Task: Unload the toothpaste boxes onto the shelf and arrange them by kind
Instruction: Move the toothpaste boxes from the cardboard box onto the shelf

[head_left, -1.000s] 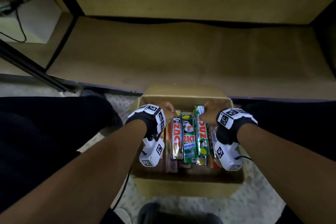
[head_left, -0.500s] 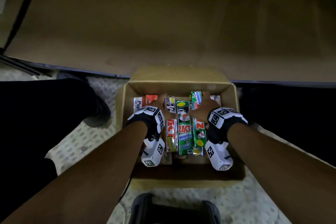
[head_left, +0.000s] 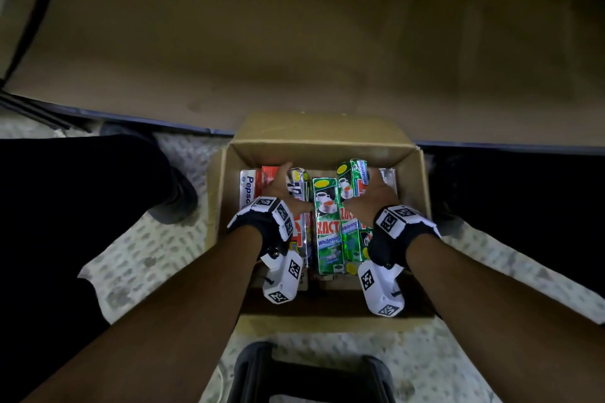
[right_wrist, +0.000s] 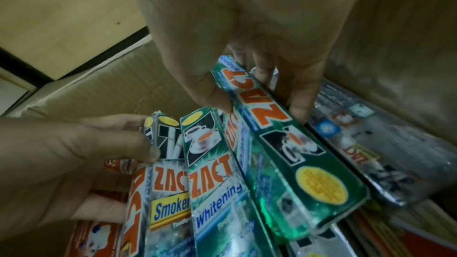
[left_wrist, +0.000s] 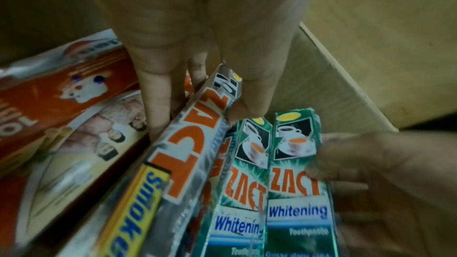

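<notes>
An open cardboard carton (head_left: 320,148) on the floor holds several toothpaste boxes lying side by side. My left hand (head_left: 284,190) pinches the far end of a silver Zact Smokers box (left_wrist: 195,153), thumb on one side and fingers on the other. My right hand (head_left: 376,191) pinches the far end of a green Zact Whitening box (right_wrist: 296,153), which is tilted up above its neighbours. A second green Whitening box (head_left: 327,222) lies between the two hands. Red Pepsodent boxes (left_wrist: 61,105) lie at the carton's left, and a silver box (right_wrist: 383,153) at its right.
The wooden shelf board (head_left: 294,42) runs wide just beyond the carton, with a dark front edge. My legs in dark trousers flank the carton, and a shoe (head_left: 178,198) sits at its left. A black stool-like object (head_left: 311,376) is below it on the patterned floor.
The head view has tipped down towards the carton, so less of the shelf shows. Both hands stay inside the carton at the far ends of the same Zact boxes.
</notes>
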Available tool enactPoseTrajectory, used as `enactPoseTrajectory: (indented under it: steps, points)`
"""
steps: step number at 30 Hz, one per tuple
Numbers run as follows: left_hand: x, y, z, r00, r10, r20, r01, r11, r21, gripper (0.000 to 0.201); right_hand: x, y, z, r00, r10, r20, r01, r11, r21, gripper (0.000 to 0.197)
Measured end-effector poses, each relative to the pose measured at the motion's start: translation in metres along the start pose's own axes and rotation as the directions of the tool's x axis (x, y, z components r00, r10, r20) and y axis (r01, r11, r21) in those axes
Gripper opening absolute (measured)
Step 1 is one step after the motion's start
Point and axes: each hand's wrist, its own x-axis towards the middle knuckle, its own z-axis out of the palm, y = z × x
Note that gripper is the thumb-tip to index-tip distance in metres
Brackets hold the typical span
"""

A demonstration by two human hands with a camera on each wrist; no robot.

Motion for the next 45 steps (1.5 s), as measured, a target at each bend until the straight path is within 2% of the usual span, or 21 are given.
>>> enactPoseTrajectory:
  steps: [4,9,14,16,20,25,31,36,41,45]
  points:
    - [-0.007,-0.007,-0.004,0.999,-0.029,-0.021,0.026,0.99,-0.138,0.104,-0.007,-0.003,0.006,0.995,-0.099,0.01,0.097,0.991,0.093,0.074]
    - [-0.012,-0.02,-0.006,0.999,-0.045,-0.015,0.039,0.959,-0.281,0.097,-0.01,-0.014,0.014,0.973,-0.21,0.092,0.203,0.975,0.088,0.066]
    - [-0.018,-0.022,-0.008,0.999,-0.051,0.006,0.05,0.937,-0.345,0.09,-0.009,-0.012,0.021,0.981,-0.194,-0.011,0.193,0.981,-0.014,0.067]
    - [-0.021,-0.02,-0.008,0.998,-0.065,0.025,0.07,0.939,-0.337,0.092,-0.009,-0.009,0.023,0.986,-0.168,-0.019,0.167,0.985,-0.044,0.077]
    - [-0.025,-0.018,-0.011,0.995,-0.081,0.053,0.093,0.951,-0.295,0.098,-0.013,-0.008,0.025,0.978,-0.209,-0.023,0.209,0.978,-0.019,0.09]
    - [-0.022,-0.02,-0.011,0.995,-0.091,0.048,0.101,0.95,-0.294,0.093,-0.019,-0.01,0.023,0.973,-0.216,-0.08,0.209,0.973,-0.095,0.081]
    - [-0.026,-0.017,-0.011,0.997,-0.069,0.021,0.072,0.963,-0.259,0.086,-0.025,-0.013,0.008,0.984,-0.179,-0.016,0.177,0.981,-0.079,0.088]
    - [-0.029,-0.013,-0.017,0.999,-0.006,-0.049,-0.006,0.972,-0.235,0.076,-0.03,-0.014,0.002,0.98,-0.2,-0.004,0.2,0.98,0.002,0.077]
    - [-0.039,0.002,-0.034,0.996,0.024,-0.085,-0.038,0.985,-0.166,0.073,-0.042,-0.016,-0.008,0.97,-0.242,-0.001,0.241,0.97,-0.016,0.068]
    - [-0.056,0.012,-0.047,0.99,0.065,-0.127,-0.083,0.986,-0.143,0.072,-0.061,-0.019,-0.019,0.967,-0.252,-0.04,0.252,0.968,-0.017,0.073]
